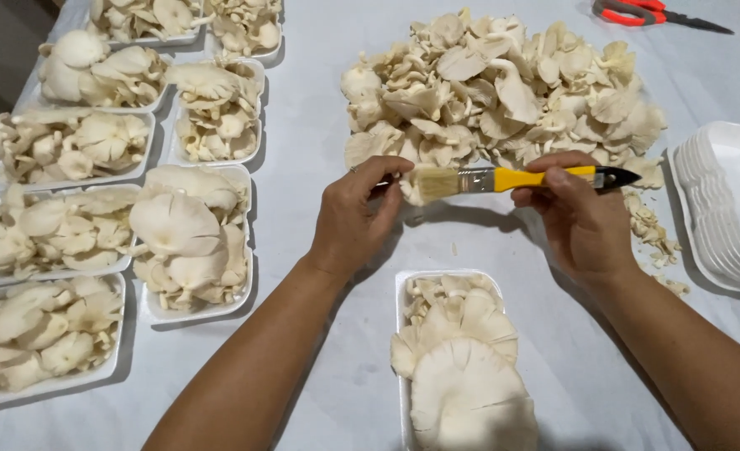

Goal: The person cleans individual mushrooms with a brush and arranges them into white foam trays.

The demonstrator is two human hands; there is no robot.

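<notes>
Brushing a mushroom above a part-filled tray

The right hand (575,221) grips a yellow-handled brush (512,178); the left hand (357,219) pinches a small pale mushroom (409,185) at its bristles. The foam tray (401,288) lies below, the mushroom heap (504,88) beyond, bare cloth (303,134) leftward.

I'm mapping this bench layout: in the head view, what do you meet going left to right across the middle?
Filled mushroom trays → left hand → brush bristles → yellow brush handle → right hand → stack of empty white trays.

Bare cloth (303,125) between filled trays (195,242) and mushroom heap (504,92) seems passable.
</notes>
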